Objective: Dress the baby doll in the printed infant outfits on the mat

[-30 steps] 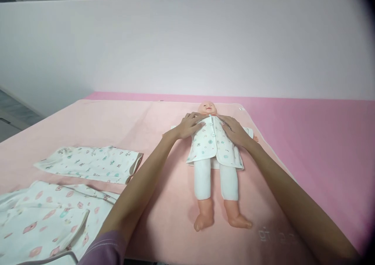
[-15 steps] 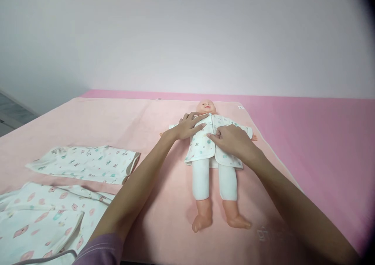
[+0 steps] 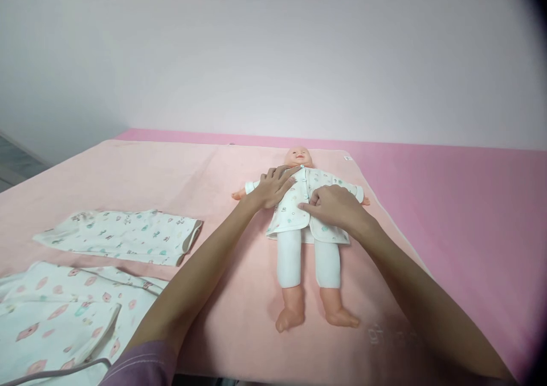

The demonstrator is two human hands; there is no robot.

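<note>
A baby doll (image 3: pixel 299 157) lies on its back with its head at the far end and bare feet towards me. It wears a white printed baby jacket (image 3: pixel 290 216) with small fastenings down the front. My left hand (image 3: pixel 272 189) rests flat on the doll's chest at the left, fingers stretched out towards the collar. Lower down, my right hand (image 3: pixel 335 205) has its fingers curled and the thumb close to them, closed on the jacket's front edge. The curled fingertips are partly hidden. White cloth covers the doll's legs (image 3: pixel 289 259).
Folded white printed trousers (image 3: pixel 123 235) lie to the left. Nearer, a white garment with pink prints (image 3: pixel 64 323) is partly behind my left forearm, with a grey cord (image 3: pixel 64 369) across it. Beneath is a pink blanket (image 3: pixel 162 169) on a darker pink surface (image 3: pixel 448 204); a white wall (image 3: pixel 273 61) stands behind.
The view has shifted slightly. My right hand has slid a little down the jacket's front, and a lower fastening now shows above it. The left hand stays on the chest.
</note>
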